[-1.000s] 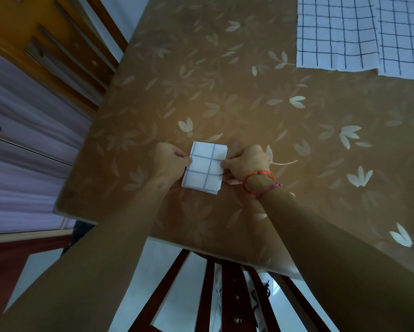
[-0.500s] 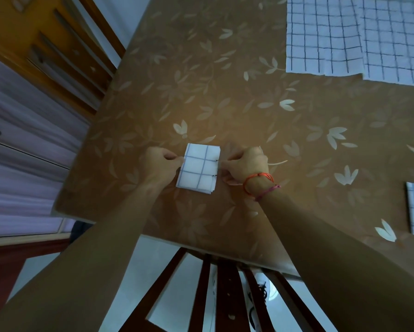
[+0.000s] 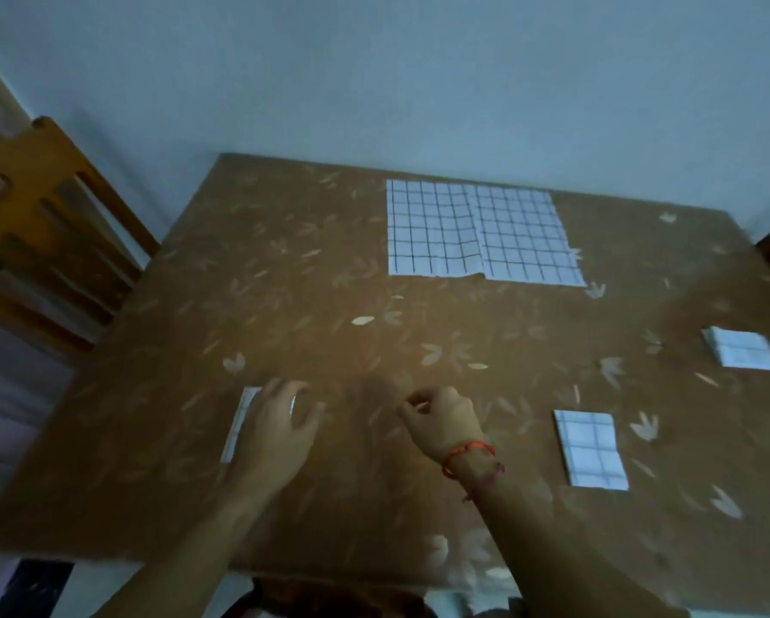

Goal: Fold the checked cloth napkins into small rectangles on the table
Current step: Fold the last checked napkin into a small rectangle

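Observation:
A small folded checked napkin (image 3: 239, 423) lies near the table's front left, mostly covered by my left hand (image 3: 278, 428), whose spread fingers lie over it. My right hand (image 3: 441, 421), with red threads at the wrist, hovers to the right of it with loosely curled fingers and holds nothing. Two more folded napkins lie to the right: one (image 3: 590, 448) near the front, one (image 3: 742, 353) at the right edge. Two unfolded checked napkins, left (image 3: 430, 227) and right (image 3: 526, 236), lie side by side at the far middle of the table.
The brown table (image 3: 329, 305) has a leaf-patterned cover and stands against a pale wall. A wooden chair (image 3: 48, 234) stands at its left side. Another chair's top (image 3: 329, 599) shows under the front edge.
The view has tilted up to take in the whole table. Both hands let go of the napkin's edges; the left now lies over it and the right has drawn away to the right.

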